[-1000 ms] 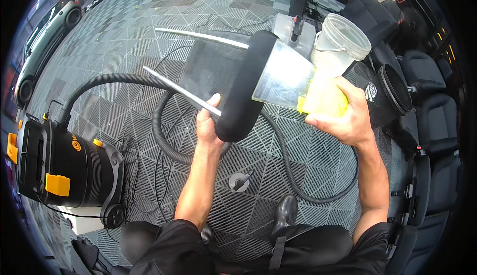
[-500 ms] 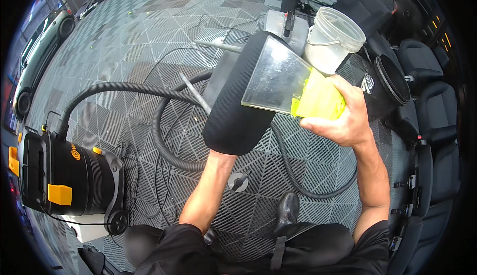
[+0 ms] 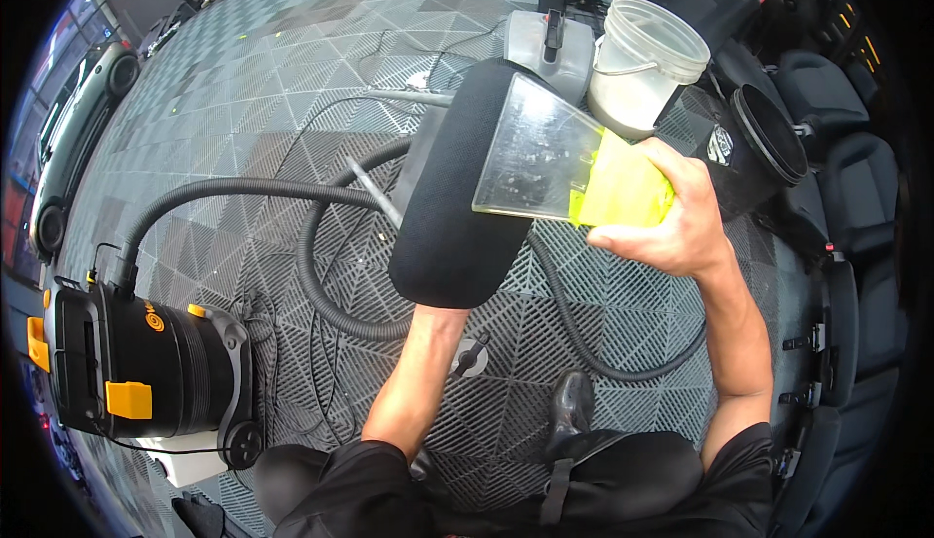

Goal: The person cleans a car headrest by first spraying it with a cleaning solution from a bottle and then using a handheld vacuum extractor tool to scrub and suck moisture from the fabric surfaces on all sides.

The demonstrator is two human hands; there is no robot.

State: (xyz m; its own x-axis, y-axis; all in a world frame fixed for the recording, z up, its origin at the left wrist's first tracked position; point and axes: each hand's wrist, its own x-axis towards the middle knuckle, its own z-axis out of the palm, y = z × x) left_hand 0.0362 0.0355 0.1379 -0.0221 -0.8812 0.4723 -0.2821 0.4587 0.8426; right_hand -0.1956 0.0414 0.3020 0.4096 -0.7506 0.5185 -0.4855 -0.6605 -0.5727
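My left hand goes under a black fabric car headrest [image 3: 443,197], holding it up in front of me. Only the wrist [image 3: 438,319] shows; the fingers are hidden behind the headrest. Two metal posts [image 3: 375,193] stick out from its left side. My right hand [image 3: 681,217] is closed around the yellow-wrapped end of a clear, flared vacuum nozzle [image 3: 535,154]. The wide edge of that nozzle lies against the headrest's right-hand face.
A black vacuum cleaner [image 3: 161,358] with yellow latches stands left, its ribbed hose [image 3: 248,188] looping across the tiled floor. Beyond the headrest are a grey machine [image 3: 555,52], a translucent bucket [image 3: 642,76] and a black bucket [image 3: 754,154]. Car seats [image 3: 856,207] line the right side.
The headrest and nozzle remain pressed together, with only a slight shift. My view has moved a little, so the surroundings sit slightly differently. Both hands keep their holds.
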